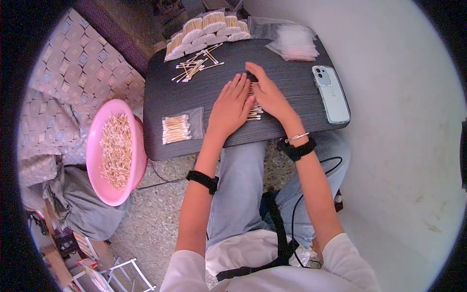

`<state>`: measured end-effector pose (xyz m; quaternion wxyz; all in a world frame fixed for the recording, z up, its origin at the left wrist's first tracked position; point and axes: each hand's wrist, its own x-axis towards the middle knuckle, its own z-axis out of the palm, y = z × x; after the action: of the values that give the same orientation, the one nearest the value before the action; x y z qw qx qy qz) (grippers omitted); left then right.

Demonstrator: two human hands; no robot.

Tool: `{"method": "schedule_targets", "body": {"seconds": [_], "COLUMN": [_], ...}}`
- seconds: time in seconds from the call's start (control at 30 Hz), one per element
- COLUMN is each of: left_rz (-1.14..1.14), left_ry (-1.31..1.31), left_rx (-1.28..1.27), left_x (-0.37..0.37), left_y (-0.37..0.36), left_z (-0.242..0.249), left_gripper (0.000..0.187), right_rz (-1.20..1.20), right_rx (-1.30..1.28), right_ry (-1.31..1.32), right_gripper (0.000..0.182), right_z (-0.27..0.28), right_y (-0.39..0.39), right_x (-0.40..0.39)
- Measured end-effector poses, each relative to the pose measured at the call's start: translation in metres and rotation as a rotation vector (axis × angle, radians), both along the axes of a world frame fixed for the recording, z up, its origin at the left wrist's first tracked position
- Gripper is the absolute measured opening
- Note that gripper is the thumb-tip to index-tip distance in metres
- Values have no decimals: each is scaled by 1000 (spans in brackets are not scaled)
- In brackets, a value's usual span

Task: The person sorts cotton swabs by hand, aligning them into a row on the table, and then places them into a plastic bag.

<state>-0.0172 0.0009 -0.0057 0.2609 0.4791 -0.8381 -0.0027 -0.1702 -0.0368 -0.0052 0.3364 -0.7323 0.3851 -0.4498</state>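
A row of cotton swabs [254, 113] lies on the dark table [214, 92], between and partly beneath my two hands. My left hand [230, 106] rests along the row's left side, fingers stretched forward and its thumb over the swabs. At the right side, my right hand [270, 97] has its fingers extended and its palm turned toward the row. Both hands hide part of the swabs. Left of my left hand is a clear plastic bag [196, 122] with a neat layer of cotton swabs [175, 129] on it.
Loose swabs [197, 68] are scattered farther back, before stacked swab packs [206, 29]. Clear bags [294, 41] lie at the back right, a phone [332, 95] at the right edge. A pink basin [110, 194] of swabs stands left of the table; a wall [404, 121] is at right.
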Motion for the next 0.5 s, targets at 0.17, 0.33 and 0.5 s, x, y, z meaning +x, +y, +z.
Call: {"method": "schedule_targets", "body": {"seconds": [0.17,0.33,0.5], "left_rz": [4,-6,13], "left_ry": [62,379,431], "left_rx": [-11,87,53], "left_x": [2,6,6], "left_y": [1,-2,-5], "left_z": [-1,-1,-5], "left_gripper": [46,39,37], "right_rz": [-60,-122,-155], "right_rx": [32,41,-140], "right_ry": [-39,41,167], "right_gripper": [47,45,49], "right_z": [8,9,5], "right_y": [11,23,30], "right_x": [-4,-17,-9]}}
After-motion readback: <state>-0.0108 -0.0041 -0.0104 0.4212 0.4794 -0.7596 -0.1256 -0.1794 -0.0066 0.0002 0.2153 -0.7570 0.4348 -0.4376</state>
